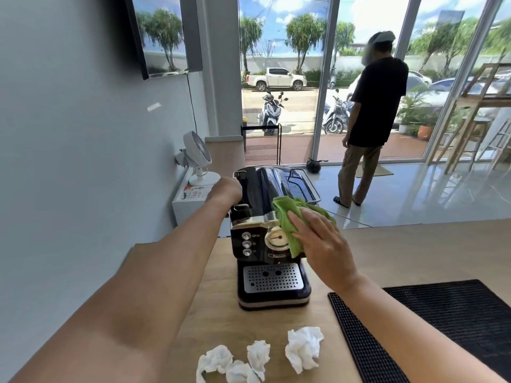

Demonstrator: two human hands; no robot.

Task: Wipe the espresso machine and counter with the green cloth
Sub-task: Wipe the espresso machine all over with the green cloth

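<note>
Mid-wipe on espresso machine (272, 283) rn: right hand (323, 244) flat, pressing green cloth (289, 225) to its front, left hand (225, 190) gripping the top. Tabletop (218, 313) next imo, around tissue wads (302, 349).

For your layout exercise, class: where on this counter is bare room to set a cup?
Bare counter lies right of the espresso machine, behind the black mat, and in a band between the machine's base and the crumpled tissues. The near edge is crowded with tissues.
</note>
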